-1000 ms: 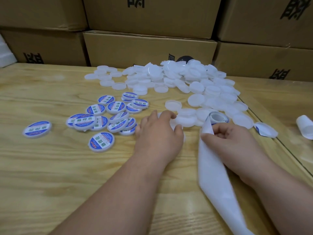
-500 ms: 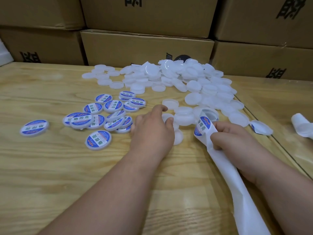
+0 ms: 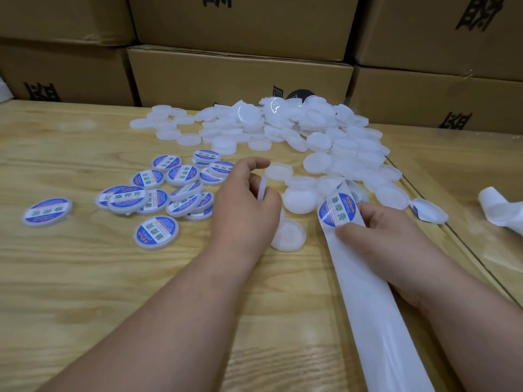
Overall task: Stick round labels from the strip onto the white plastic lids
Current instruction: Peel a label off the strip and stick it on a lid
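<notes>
My left hand [image 3: 243, 205] holds a blank white lid [image 3: 261, 189] on edge between thumb and fingers, just above the table. My right hand [image 3: 379, 236] grips the white label strip [image 3: 370, 301], thumb beside a round blue-and-white label [image 3: 336, 212] at the strip's upper end. A large heap of blank white lids [image 3: 297, 131] lies behind both hands. Several labelled lids [image 3: 155, 193] are spread out to the left. One blank lid [image 3: 288, 234] lies between my hands.
Stacked cardboard boxes [image 3: 240, 72] wall off the back of the wooden table [image 3: 85, 278]. A curled piece of white backing paper [image 3: 501, 213] lies at the right, beyond a seam in the tabletop. A single labelled lid [image 3: 46, 212] lies far left.
My left hand lifted a blank lid off the table and turned it on edge. My right hand pulled the strip, bringing a label into view at its upper end.
</notes>
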`<state>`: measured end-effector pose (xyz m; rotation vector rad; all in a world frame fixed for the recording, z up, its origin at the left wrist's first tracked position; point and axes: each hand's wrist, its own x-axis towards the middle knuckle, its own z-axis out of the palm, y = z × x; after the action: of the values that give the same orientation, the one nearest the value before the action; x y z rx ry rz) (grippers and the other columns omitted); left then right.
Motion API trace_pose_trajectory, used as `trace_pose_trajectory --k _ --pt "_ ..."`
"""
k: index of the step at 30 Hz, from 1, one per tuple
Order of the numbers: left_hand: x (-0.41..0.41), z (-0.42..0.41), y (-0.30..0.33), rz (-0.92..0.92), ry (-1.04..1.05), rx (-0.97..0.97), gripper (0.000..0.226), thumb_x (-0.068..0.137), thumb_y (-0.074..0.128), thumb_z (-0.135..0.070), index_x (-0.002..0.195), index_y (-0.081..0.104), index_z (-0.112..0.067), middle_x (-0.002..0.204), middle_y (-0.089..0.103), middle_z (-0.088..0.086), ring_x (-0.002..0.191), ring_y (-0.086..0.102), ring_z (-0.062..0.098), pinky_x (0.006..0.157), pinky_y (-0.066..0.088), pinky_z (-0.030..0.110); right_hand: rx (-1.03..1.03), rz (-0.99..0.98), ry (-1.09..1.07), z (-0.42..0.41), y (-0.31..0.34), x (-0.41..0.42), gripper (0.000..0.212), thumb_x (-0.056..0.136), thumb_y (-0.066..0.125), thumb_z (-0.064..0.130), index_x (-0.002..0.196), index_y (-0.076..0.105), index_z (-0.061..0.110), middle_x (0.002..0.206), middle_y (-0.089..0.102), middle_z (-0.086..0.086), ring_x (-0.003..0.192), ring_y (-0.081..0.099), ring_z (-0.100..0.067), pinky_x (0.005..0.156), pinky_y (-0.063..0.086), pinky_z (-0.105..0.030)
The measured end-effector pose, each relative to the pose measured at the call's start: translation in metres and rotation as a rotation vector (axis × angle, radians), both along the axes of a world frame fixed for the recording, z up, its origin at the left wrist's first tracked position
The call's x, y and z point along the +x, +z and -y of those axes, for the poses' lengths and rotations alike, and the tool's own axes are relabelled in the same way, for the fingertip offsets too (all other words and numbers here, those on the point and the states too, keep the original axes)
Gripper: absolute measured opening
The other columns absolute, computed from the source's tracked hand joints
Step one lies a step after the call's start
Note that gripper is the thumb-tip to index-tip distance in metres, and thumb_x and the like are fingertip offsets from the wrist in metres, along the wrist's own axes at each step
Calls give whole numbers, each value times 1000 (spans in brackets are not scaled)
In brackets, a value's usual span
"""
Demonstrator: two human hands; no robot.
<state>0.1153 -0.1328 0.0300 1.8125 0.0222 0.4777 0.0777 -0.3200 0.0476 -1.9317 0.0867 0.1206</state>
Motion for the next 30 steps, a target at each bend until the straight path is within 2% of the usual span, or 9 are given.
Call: trace_pose_trajectory --k 5,7,9,12,14,16,19,24,30 --pt "-4 6 -2 51 -77 -3 34 89 65 -15 110 69 -40 68 60 -13 64 56 1 61 47 13 21 -33 55 8 2 -1 37 69 57 24 101 73 35 82 75 4 66 68 -13 60 52 -30" --pt "-5 11 -1 87 -136 13 29 92 69 -20 110 71 -42 85 69 -10 82 63 -1 76 51 16 -14 -38 102 12 3 -3 39 70 54 23 102 71 38 74 71 14 60 64 -4 54 48 -21" --pt "-9 17 1 147 -211 44 24 95 68 -22 106 70 -43 101 64 -9 97 58 -8 84 42 6 -48 -27 131 12 6 -5 33 77 53 16 93 69 41 62 62 24 49 54 3 44 39 -11" --pt "-14 22 3 176 -306 85 22 99 63 -21 103 66 -43 124 53 -8 116 46 -15 92 30 -1 -76 -8 157 12 9 -7 27 67 49 19 80 64 38 57 49 18 47 41 -2 41 32 -11" --pt "-16 23 2 127 -388 113 21 100 60 -23 105 64 -43 144 49 -14 131 40 -16 105 32 7 -96 -4 169 11 10 -7 21 62 47 20 75 58 30 58 42 14 49 36 -5 42 31 -14" --pt "-17 25 -1 59 -492 121 19 101 58 -23 107 63 -40 145 54 -16 133 45 -10 112 38 22 -112 3 181 10 10 -7 24 61 46 20 82 58 25 61 41 12 52 36 -6 47 31 -20" --pt "-21 29 -3 45 -564 157 20 99 57 -18 108 64 -33 123 69 -17 119 60 -3 105 48 31 -46 10 169 7 9 -8 31 65 50 18 86 68 33 65 57 12 58 51 -4 54 40 -21" --pt "-22 31 -2 79 -562 135 36 99 53 -6 106 64 -40 113 71 -10 110 65 5 100 51 30 -4 42 -48 10 0 0 9 88 64 18 85 72 14 82 71 -18 71 61 -24 70 44 -39" --pt "-21 28 -2 75 -536 139 25 81 77 -36 102 67 -47 107 68 -15 94 64 2 72 43 9 16 144 -139 2 -4 2 27 91 69 37 72 68 18 75 67 -19 64 57 -21 65 43 -39"
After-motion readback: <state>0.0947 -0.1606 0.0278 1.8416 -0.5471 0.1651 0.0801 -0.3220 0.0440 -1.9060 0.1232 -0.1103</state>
